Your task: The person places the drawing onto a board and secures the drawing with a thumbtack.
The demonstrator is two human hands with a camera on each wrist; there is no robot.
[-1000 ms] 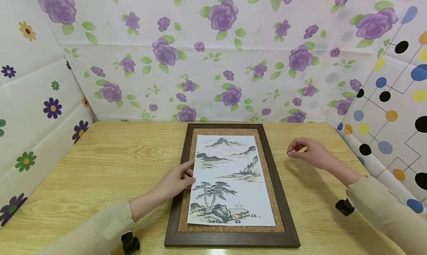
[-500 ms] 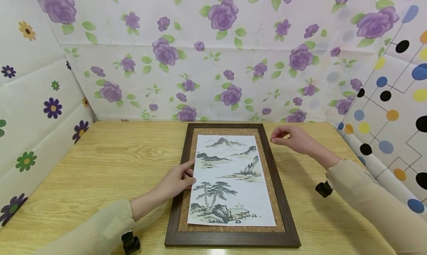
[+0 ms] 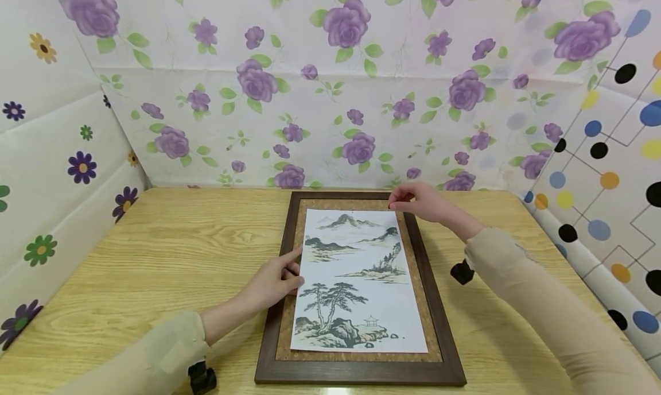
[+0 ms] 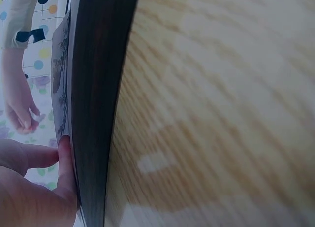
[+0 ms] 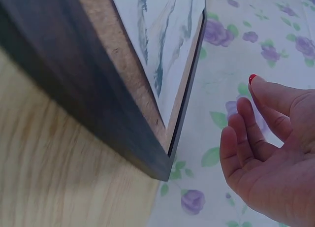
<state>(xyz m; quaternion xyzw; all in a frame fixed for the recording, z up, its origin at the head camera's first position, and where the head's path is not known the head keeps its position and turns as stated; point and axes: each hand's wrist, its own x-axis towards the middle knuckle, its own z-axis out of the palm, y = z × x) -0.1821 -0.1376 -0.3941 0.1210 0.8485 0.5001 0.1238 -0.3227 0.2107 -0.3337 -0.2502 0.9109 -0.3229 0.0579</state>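
A white sheet with an ink landscape [image 3: 382,309] lies on the cork board [image 3: 434,337], which has a dark brown frame [image 3: 361,374]. My left hand [image 3: 269,280] rests at the sheet's left edge, index finger and thumb spread apart with their tips on it. Between thumb and index finger, my right hand [image 3: 426,202] pinches a small red thumbtack [image 5: 252,79]. That hand is at the sheet's upper right corner in the head view. From the right wrist, the tack shows only as a red glossy bit at the fingertips.
The framed board stands on a light wood-grain table [image 3: 206,228]. White cloth with purple roses [image 3: 258,82] hangs behind it. To the left is a daisy-patterned panel [image 3: 51,165], to the right a dotted one [image 3: 609,159].
My right hand has moved left and away from me, from beside the board to the sheet's upper right corner. The left hand and the sheet have stayed in place.
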